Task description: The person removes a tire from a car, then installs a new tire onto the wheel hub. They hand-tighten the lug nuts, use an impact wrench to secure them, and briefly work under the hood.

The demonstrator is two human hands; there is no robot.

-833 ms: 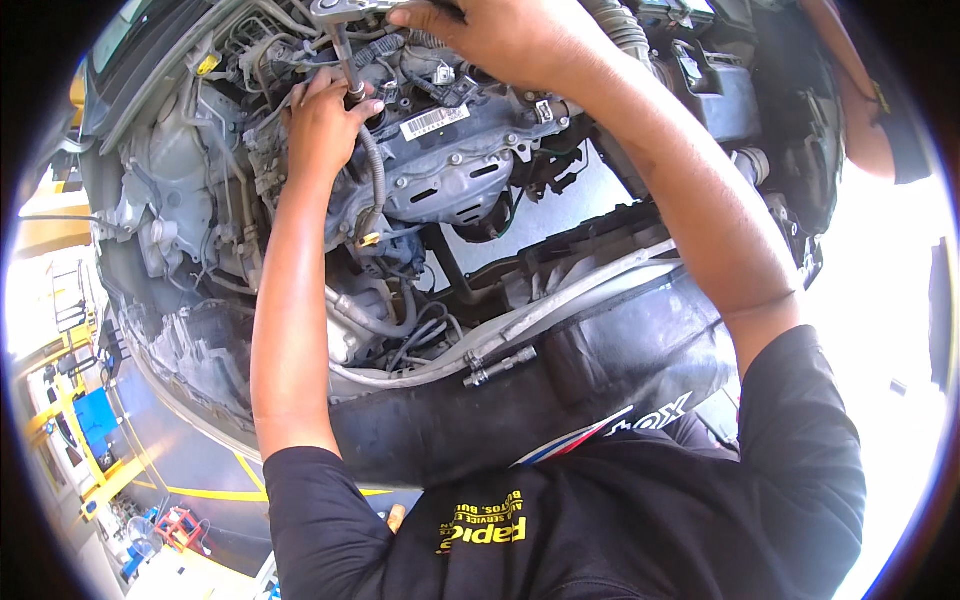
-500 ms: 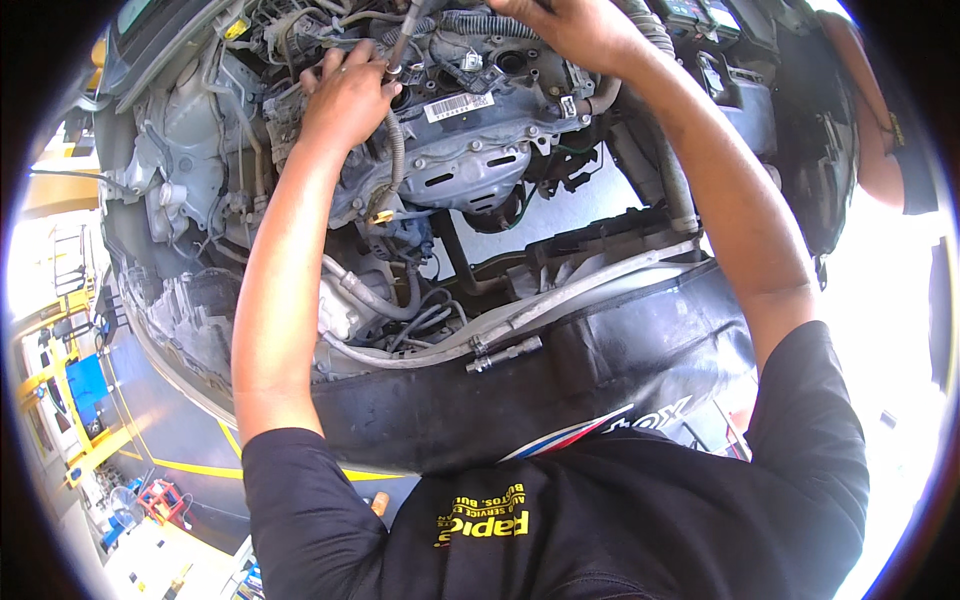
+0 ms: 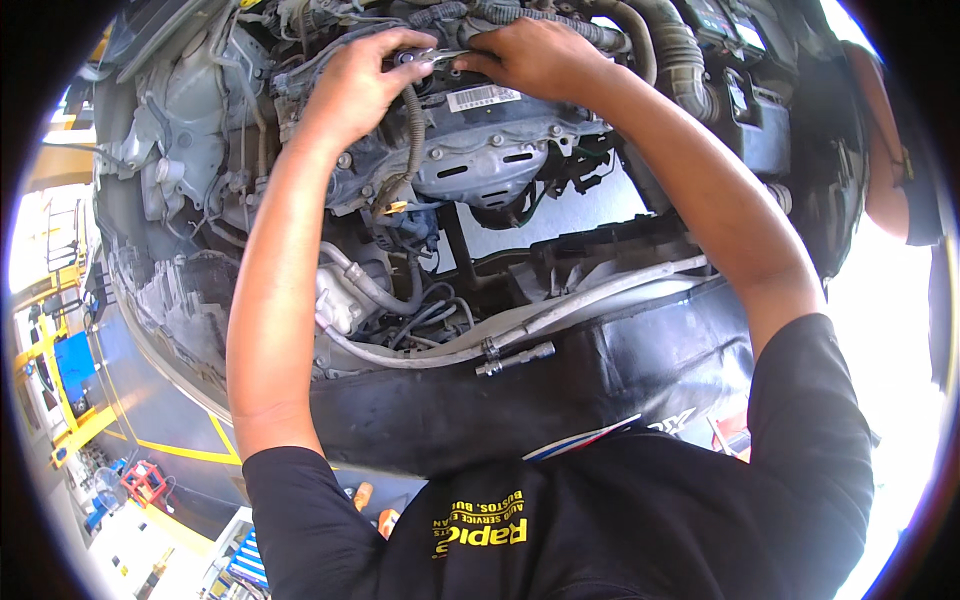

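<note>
Both my hands are over the top of a car engine [image 3: 480,130], close together. Between them lies a short, shiny metal tool [image 3: 446,57] that looks like a ratchet wrench. My left hand [image 3: 362,85] pinches its left end with thumb and fingers. My right hand [image 3: 535,62] has its fingers closed round the other end, so most of the handle is hidden. Just below the tool, a white label [image 3: 484,97] is stuck on the dark engine cover. A ribbed hose [image 3: 414,135] runs down beside my left hand.
A metal socket extension [image 3: 515,360] lies on the black fender cover [image 3: 430,410] near me. The silver heat shield [image 3: 480,178] sits below the engine cover. At the upper right are a thick ribbed duct [image 3: 683,75] and a black box [image 3: 757,130]. Another person's arm [image 3: 877,150] shows at far right.
My right hand has come down and left, closer to my left hand. The tool, which pointed up and away, now lies nearly level between them. The view has shifted slightly.
</note>
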